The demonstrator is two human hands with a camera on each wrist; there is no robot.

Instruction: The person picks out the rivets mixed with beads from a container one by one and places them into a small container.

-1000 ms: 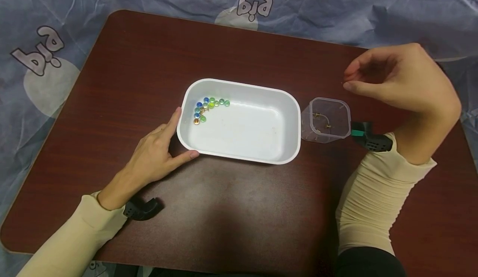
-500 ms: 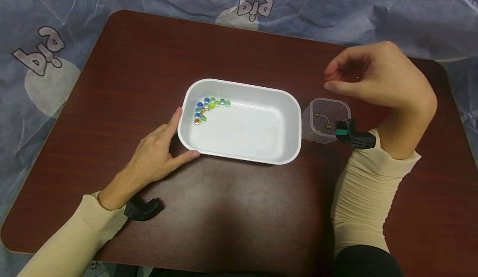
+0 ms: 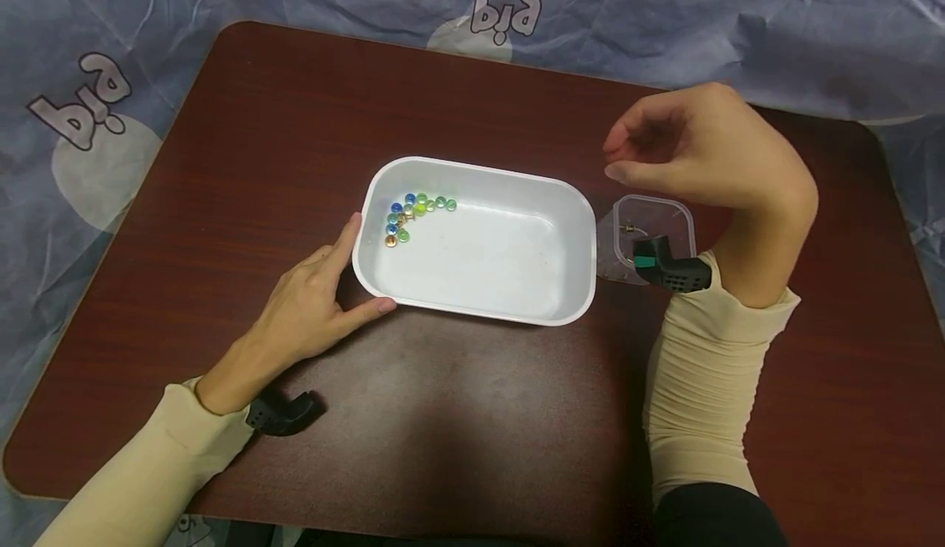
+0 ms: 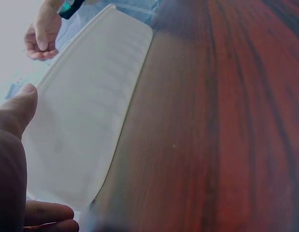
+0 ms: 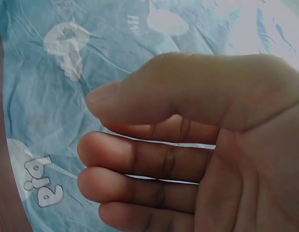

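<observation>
A white rectangular tray (image 3: 480,260) lies mid-table. Glass marbles (image 3: 421,209) in blue, green, yellow and amber, with a few small gold-coloured pieces among them, gather at its left end. My left hand (image 3: 306,305) rests against that end, thumb at the near rim and fingers along the side. Above and behind the clear plastic box (image 3: 609,242) hovers my right hand (image 3: 694,149). In the right wrist view its fingers (image 5: 154,157) bend loosely under the thumb, with nothing visible between them. Small brass-coloured pieces (image 3: 627,228) sit in the box, partly hidden by the wrist camera.
Black wrist cameras, the right one (image 3: 670,270) over the box and the left one (image 3: 284,414) above the tabletop, stick out from the sleeves. The brown wooden table (image 3: 443,407) has rounded corners. Blue printed cloth (image 3: 627,14) lies beyond its far edge.
My right hand has moved left, from right of the clear box to above and behind it, its wrist camera now covering part of the box. The left hand and tray have stayed put.
</observation>
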